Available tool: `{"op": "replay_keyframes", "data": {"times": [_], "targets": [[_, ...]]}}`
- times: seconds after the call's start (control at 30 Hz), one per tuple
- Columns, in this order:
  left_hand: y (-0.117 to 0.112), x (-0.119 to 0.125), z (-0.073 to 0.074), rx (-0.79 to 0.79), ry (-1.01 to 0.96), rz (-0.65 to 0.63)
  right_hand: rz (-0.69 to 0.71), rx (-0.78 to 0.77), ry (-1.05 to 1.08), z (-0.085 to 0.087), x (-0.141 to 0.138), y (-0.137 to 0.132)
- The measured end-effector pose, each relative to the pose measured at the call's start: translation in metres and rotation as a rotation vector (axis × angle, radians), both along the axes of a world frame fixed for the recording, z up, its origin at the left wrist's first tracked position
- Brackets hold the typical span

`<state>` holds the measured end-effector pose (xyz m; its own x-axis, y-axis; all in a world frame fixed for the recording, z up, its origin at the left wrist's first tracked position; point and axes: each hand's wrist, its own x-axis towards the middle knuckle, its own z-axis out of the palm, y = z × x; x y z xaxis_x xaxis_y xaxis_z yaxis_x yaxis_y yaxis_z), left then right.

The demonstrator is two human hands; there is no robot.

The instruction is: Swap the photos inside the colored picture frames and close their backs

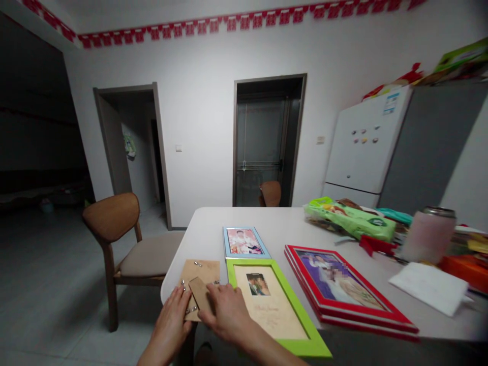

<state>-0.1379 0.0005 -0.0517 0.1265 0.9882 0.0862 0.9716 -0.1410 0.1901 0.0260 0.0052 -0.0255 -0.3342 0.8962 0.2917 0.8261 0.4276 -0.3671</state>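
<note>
A brown backing board with small metal clips lies at the table's near left edge, its stand flap on top. My left hand holds the board's left side, fingers bent over the edge beside a clip. On the other side, my right hand grips the flap and the board's right part, thumb low and fingers above. Just right of the board is a green picture frame with a small photo, partly behind my right forearm. A light blue picture frame lies beyond it, face up.
Red picture frames are stacked to the right on the white table. Farther right are a green package, a pinkish jar and white tissues. A wooden chair stands left; a fridge is behind.
</note>
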Motion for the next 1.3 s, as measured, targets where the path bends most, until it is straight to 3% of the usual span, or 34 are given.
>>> {"op": "replay_keyframes", "data": {"times": [0.1, 0.2, 0.37, 0.5, 0.63, 0.87, 1.07, 1.3], "targets": [[0.003, 0.003, 0.001, 0.022, -0.038, -0.02, -0.004, 0.013, 0.029, -0.007, -0.013, 0.003], [0.001, 0.011, 0.01, 0.085, -0.124, -0.059, 0.014, 0.012, 0.153, -0.003, 0.0, 0.004], [-0.013, 0.053, 0.023, 0.249, -0.279, -0.233, 0.052, 0.04, 0.246, 0.016, 0.064, -0.016], [-0.026, 0.102, 0.029, 0.122, -0.374, -0.369, -0.007, -0.055, 0.231, 0.02, 0.12, -0.033], [-0.032, 0.131, 0.031, -0.021, -0.383, -0.394, -0.048, -0.101, 0.192, 0.011, 0.151, -0.038], [-0.027, 0.125, 0.025, -0.067, -0.321, -0.374, -0.067, -0.022, 0.086, -0.009, 0.149, -0.03], [-0.03, 0.116, 0.025, -0.074, -0.321, -0.354, -0.068, -0.001, 0.0, -0.008, 0.146, -0.02], [-0.035, 0.109, 0.021, -0.067, -0.308, -0.404, -0.222, 0.055, -0.133, -0.008, 0.15, 0.01]]}}
